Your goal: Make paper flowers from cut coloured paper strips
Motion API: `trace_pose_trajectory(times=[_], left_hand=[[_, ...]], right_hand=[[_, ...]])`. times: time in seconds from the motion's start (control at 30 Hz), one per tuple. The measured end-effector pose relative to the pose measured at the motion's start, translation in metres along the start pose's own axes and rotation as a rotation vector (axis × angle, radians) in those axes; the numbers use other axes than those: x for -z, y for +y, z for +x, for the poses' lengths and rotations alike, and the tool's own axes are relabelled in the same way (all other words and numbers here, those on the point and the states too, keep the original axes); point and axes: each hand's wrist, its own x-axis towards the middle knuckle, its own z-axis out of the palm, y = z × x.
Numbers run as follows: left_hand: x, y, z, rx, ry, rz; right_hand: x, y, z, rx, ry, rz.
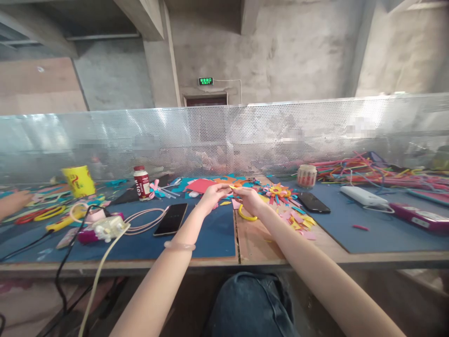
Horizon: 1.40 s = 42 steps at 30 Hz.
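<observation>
The left hand (214,195) and right hand (249,200) pinch a small yellow paper piece (232,187) between closed fingertips, above the table (259,248); whether the right also grips the yellow ring (247,218) beneath, I cannot tell. Leftward, a bottle (141,184) reads "COSTA COFFEE"; beyond, a lit sign (206,81) reads "安全出口 EXIT".

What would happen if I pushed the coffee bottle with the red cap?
The bottle would probably tip with a high push, since it's taller than it is wide. On its side, it might roll, because its body looks round. It probably wouldn't spill, as its red cap looks closed.
</observation>
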Motion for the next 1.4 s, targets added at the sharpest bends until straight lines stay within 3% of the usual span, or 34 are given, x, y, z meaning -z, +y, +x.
trace_pose_trajectory(times=[0.2,0.47,0.73,0.9,1.1,1.23,1.4], left_hand=[[0.003,-0.004,0.001,-0.004,-0.045,0.018],[0.002,0.000,0.000,0.000,-0.069,-0.008],[0.000,0.002,0.000,-0.035,-0.027,-0.042],[-0.001,0.001,0.001,0.020,0.040,-0.043],[0.001,-0.001,0.002,0.095,0.127,0.057],[0.002,-0.006,0.002,0.132,0.181,0.123],[0.003,-0.009,0.001,0.146,0.154,0.112]], right_hand=[[0.004,-0.005,-0.005,-0.229,-0.278,0.159],[0.002,-0.007,-0.010,-0.300,-0.324,0.191],[-0.002,-0.012,-0.014,-0.350,-0.319,0.062],[-0.002,-0.007,-0.006,-0.116,-0.106,-0.148],[-0.004,0.009,-0.003,0.440,0.302,-1.072],[-0.009,0.011,-0.007,0.603,0.334,-1.409],[-0.008,0.010,-0.008,0.659,0.201,-1.622]])
